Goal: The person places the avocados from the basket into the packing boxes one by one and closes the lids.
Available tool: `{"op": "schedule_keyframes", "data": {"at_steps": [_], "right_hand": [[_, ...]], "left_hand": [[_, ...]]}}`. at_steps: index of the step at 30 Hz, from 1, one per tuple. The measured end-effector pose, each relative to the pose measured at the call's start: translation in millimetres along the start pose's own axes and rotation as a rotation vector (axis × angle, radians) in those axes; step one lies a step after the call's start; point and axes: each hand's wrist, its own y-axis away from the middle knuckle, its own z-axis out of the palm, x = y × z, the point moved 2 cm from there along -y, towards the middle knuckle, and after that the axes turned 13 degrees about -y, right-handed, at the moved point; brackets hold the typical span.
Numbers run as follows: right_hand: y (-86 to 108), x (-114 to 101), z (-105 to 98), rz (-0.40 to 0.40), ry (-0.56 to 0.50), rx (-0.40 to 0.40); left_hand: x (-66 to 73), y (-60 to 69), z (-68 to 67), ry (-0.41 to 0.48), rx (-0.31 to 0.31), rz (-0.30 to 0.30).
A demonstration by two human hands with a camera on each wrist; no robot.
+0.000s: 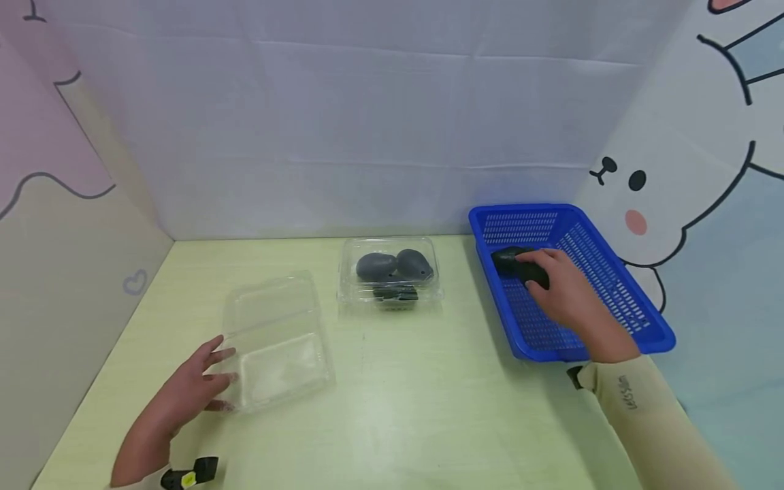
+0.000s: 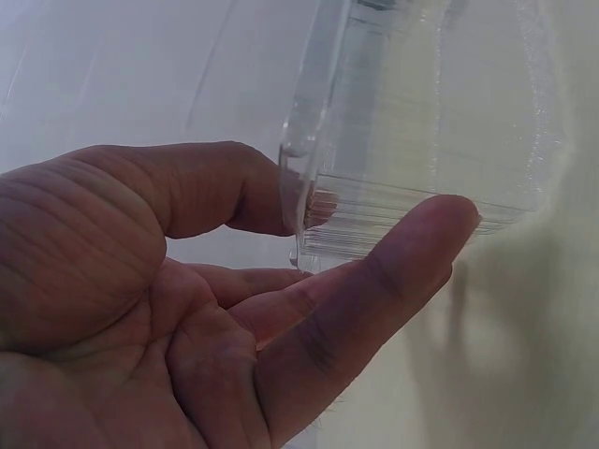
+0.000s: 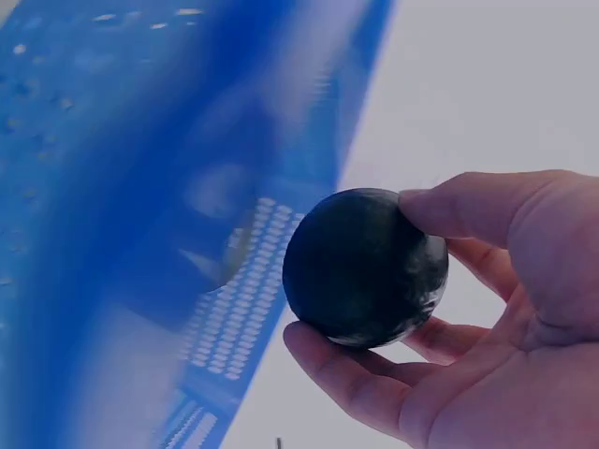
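In the head view my right hand [image 1: 560, 292] is inside the blue basket [image 1: 514, 333], its fingers round a dark avocado [image 1: 535, 274]. The right wrist view shows this avocado [image 3: 360, 271] end-on, gripped between thumb and fingers. Another dark avocado [image 1: 505, 258] appears to lie against it in the basket. At the left, my left hand [image 1: 192, 384] holds the near left edge of an opened clear plastic box [image 1: 284, 367]. Up close, the thumb and fingers of that hand [image 2: 234, 309] pinch the box rim [image 2: 304, 187].
A second clear plastic box [image 1: 349, 289] stands at the back middle of the table [image 1: 398, 422] with several dark avocados inside. White cloth [image 1: 367, 122] closes off the back. Printed walls stand on both sides, the right one close to the basket.
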Motion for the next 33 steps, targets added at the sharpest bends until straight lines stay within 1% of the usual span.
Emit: {"op": "schedule_keyframes", "data": {"at_steps": [3, 7, 18, 24, 33], "right_hand": [[-0.1, -9.7, -2.5, -0.029, -0.019, 0.024], [0.3, -25.7, -3.9, -0.042, -0.052, 0.047], [-4.4, -65.3, 7.2, -0.06, -0.105, 0.034], [-7.4, -84.9, 22.0, -0.088, -0.135, 0.018], [-11.3, -113.5, 57.5, -0.164, -0.197, -0.022]], "left_hand": [[1.4, 0.7, 2.7, 0.005, -0.002, 0.007], [4.2, 0.4, 5.4, 0.014, -0.01, 0.019], [11.6, 0.3, 12.0, 0.038, -0.021, 0.043], [13.4, 0.2, 13.9, 0.031, -0.022, 0.036], [12.8, -0.8, 14.5, 0.02, -0.029, 0.026]]}}
